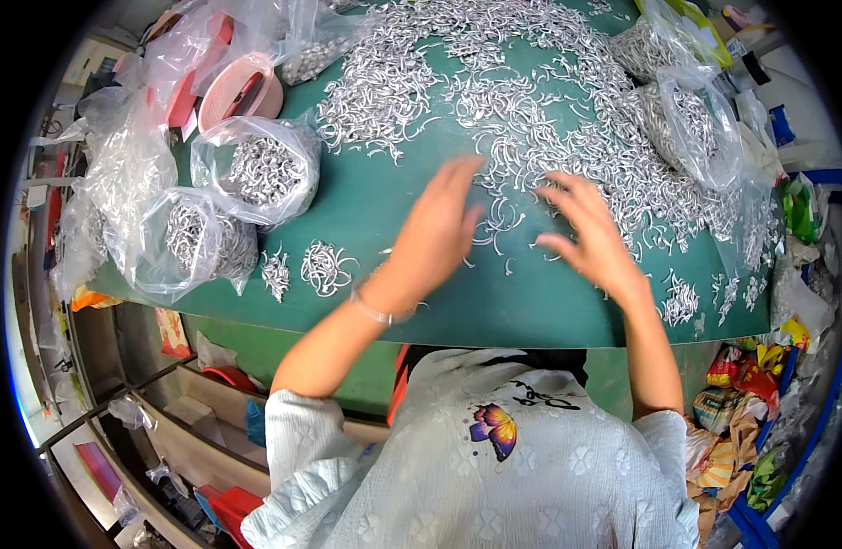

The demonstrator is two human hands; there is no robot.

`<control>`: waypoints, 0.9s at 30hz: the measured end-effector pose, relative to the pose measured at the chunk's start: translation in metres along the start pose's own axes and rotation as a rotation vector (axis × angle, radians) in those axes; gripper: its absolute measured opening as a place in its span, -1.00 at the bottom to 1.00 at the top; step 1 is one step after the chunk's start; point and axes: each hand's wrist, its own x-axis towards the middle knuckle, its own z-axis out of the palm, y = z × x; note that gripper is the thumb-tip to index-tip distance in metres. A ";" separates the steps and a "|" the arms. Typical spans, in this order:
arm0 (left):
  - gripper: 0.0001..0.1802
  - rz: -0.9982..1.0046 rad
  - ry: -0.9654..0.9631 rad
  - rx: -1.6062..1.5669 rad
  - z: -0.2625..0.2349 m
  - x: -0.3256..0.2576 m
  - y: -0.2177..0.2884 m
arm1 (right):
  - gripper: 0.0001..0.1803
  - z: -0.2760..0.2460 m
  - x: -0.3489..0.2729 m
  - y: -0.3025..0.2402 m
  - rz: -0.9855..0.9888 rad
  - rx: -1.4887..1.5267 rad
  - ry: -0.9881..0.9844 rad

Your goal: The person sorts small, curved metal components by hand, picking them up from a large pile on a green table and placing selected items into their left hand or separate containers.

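Note:
Small curved silvery metal pieces [549, 137], like little hooks, are spread in a big loose heap over the green tabletop [366, 197]. At the heap's near edge my left hand [439, 233] is stretched out, somewhat blurred, with the thumb apart from the fingers. My right hand [590, 240] hovers among the scattered pieces, its fingers spread and nothing visible in them. Between the two hands lie several loose pieces [501, 220]. Left of my left forearm sit two small piles, a rounder one [326, 269] and a narrower one [275, 274]. Another small pile [681, 300] lies right of my right wrist.
Clear plastic bags full of metal pieces stand at the left, one upper [264, 174] and one lower [206, 240]. Behind them is a pink basket [242, 91]. More filled bags [691, 128] line the far right. Crumpled packaging [737, 403] fills the space beyond the table's right edge.

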 end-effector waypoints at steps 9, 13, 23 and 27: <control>-0.24 -0.059 -0.084 0.397 0.083 -0.061 0.025 | -0.39 0.023 -0.030 0.021 -0.061 -0.406 -0.038; -0.32 0.022 -0.062 0.283 0.107 -0.028 0.020 | -0.52 -0.001 -0.021 0.033 0.023 -0.567 -0.017; -0.41 -0.102 0.281 0.248 0.061 -0.025 0.008 | -0.58 0.007 -0.013 0.020 -0.003 -0.045 0.234; -0.61 -0.232 0.315 0.499 0.042 -0.008 -0.010 | -0.54 0.035 0.026 -0.007 -0.129 -0.054 0.188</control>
